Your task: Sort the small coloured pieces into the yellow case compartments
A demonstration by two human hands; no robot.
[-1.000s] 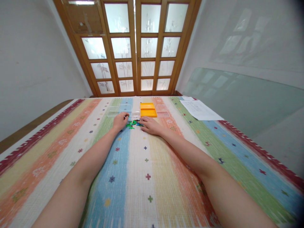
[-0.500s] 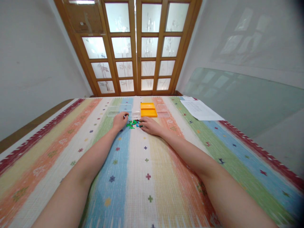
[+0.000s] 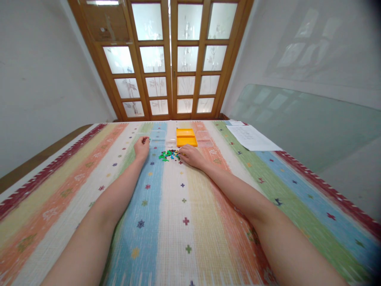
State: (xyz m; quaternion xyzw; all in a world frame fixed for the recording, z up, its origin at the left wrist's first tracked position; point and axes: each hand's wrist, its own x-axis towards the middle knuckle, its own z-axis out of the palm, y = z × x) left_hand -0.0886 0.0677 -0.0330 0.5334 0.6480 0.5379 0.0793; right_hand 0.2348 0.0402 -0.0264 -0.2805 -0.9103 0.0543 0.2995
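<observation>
Inspected remotely from my station: the left hand (image 3: 141, 148) is at the near left side of a clear tray (image 3: 158, 139), fingers curled in narrow with something dark showing among them; I cannot tell whether that is a piece or shadow, nor confirm a grip. The right hand (image 3: 190, 156) is lowered on the tablecloth (image 3: 174, 206), fingers loosely bent and their tips at the edge of the pile of small pieces (image 3: 168, 154); I cannot tell whether any piece is pinched there. The pile lies immediately to the left of the right hand and to the right of the left hand, well apart from the latter; green pieces predominate, with blue and dark ones among them. A yellow tray (image 3: 186, 141) is just beyond the right hand, and a sheet of paper (image 3: 252, 138) is farther off to its right. My finding on method: pieces this small are best taken singly between thumb and fingertip, with the right hand kept low so that neighbours are not scattered. The left hand should clear the low rim of the see-through plastic, which I judge easy to misread and nudge, and should part its fingers only slightly when releasing.
</observation>
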